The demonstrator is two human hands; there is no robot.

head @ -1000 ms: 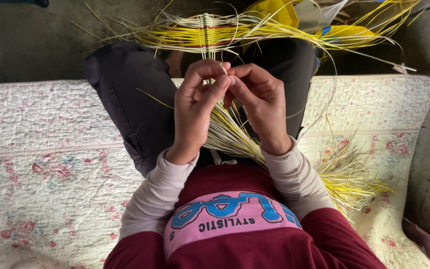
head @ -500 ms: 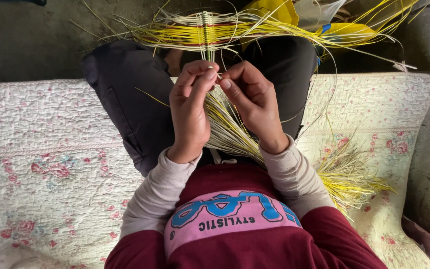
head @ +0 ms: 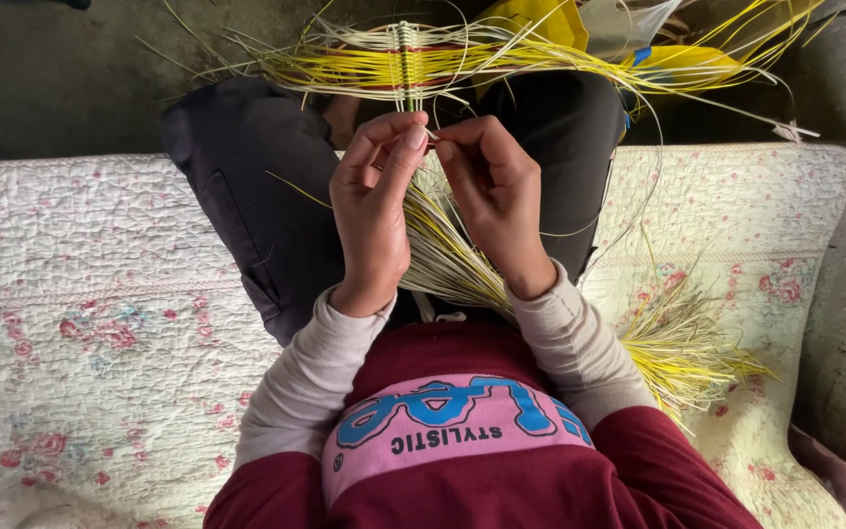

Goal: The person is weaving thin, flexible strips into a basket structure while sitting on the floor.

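Note:
My left hand (head: 374, 211) and my right hand (head: 493, 196) meet fingertip to fingertip over my lap, both pinching thin yellow straw strands (head: 447, 257) that run down between my wrists. Just beyond the fingers lies a woven straw piece (head: 405, 61) with a narrow plaited spine and many loose yellow ends fanning left and right across my knees. The strands I hold lead up toward that spine. My dark trousers (head: 257, 196) show under the work.
I sit on a quilted floral mat (head: 90, 323). A loose bundle of yellow straw (head: 682, 348) lies on the mat at my right side. A yellow bag (head: 550, 20) sits beyond my knees, on a dark concrete floor (head: 51, 78).
Both hands have shifted slightly up toward the woven spine, and the fingertips have closed tighter together on the strands.

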